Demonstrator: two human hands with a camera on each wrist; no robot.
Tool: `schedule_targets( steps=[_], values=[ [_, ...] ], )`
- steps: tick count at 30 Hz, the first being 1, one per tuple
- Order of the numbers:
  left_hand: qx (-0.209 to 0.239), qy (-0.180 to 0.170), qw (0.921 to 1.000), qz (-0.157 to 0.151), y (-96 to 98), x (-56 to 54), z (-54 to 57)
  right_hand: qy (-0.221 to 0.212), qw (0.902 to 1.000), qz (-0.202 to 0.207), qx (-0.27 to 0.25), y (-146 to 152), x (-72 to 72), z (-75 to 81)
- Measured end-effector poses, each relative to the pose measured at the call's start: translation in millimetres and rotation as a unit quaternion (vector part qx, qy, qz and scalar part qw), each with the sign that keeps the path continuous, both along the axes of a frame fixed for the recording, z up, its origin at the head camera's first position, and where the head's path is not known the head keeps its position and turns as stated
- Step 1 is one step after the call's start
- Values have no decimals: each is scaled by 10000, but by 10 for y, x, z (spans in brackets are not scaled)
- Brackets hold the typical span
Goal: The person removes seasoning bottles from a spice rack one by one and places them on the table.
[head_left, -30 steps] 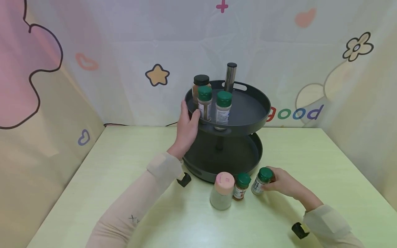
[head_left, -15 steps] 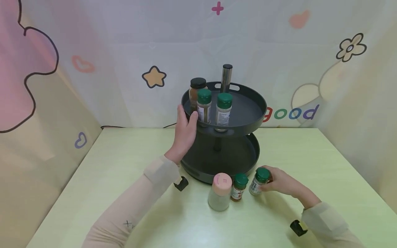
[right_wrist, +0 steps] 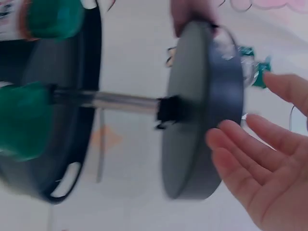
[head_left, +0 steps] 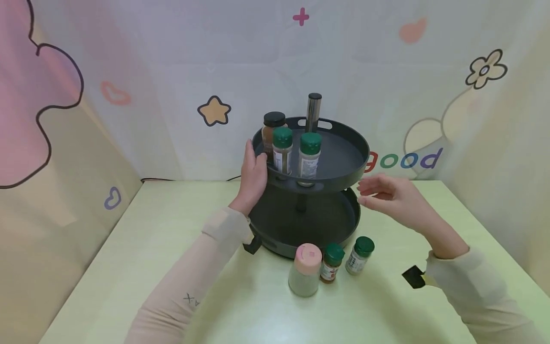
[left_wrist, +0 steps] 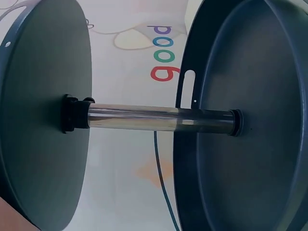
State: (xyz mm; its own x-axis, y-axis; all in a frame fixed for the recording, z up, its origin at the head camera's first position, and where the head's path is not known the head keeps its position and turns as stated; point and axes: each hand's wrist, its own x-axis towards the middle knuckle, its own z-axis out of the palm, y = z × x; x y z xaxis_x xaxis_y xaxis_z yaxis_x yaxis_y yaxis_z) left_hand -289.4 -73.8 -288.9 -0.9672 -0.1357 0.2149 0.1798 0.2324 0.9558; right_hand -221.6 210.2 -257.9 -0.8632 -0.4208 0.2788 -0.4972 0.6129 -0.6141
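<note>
Two-tier rack (head_left: 335, 183) stands upright on pale green-yellow table (head_left: 240, 306), toward the back, roughly mid-table. Two round, matte charcoal trays, one above the other; both walls low and smooth. Upper tray (head_left: 343, 157) has elongated slots cut through its rear wall, either side of the post (head_left: 313, 114). Post: polished metal, black cap on top. Left wrist view, between tiers: same shine, reflecting dark near its lower end; black collar under the upper tray, dark ring at the base. Lower tray (head_left: 283, 224) also slotted in the wall; its floor dull, faintly bluish there.

Left hand (head_left: 253, 177) against the upper tray's left rim, thumb in front, other fingers partly hidden; cannot tell if it grips or only rests. Right hand (head_left: 395, 198) just beside the tray's right edge, holding nothing, fingers mostly extended, thumb well parted from them. Contact unclear; right wrist view blurred.

Upper tray, left part: black-capped jar (head_left: 268, 138), brown contents, and two green-capped bottles (head_left: 309, 165). Before the rack: pink-capped shaker (head_left: 304, 279), two smaller green-capped jars (head_left: 357, 262).
</note>
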Motion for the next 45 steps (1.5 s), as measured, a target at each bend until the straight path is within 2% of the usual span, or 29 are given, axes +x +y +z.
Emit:
schedule_targets(
  steps=[3,6,17,23,30,45],
  values=[
    [43,102,9999,-38,-2,2,-22,488,9986,-83,-161,-146,2,160],
    [74,182,9998,-71,-1,5,-31,604,9978,-159,-213,-299,-32,273],
    [31,270,9996,-45,5,8,-40,-161,9997,-169,80,-706,-304,451],
    [-66,262,9996,-28,7,4,-49,-358,9987,-103,357,-848,-452,432],
    [-124,256,9996,22,-5,9,-59,-267,9982,-51,532,-944,-569,368],
    [-112,275,9995,63,3,9,-63,-234,9995,0,233,-944,-564,338]
  ],
)
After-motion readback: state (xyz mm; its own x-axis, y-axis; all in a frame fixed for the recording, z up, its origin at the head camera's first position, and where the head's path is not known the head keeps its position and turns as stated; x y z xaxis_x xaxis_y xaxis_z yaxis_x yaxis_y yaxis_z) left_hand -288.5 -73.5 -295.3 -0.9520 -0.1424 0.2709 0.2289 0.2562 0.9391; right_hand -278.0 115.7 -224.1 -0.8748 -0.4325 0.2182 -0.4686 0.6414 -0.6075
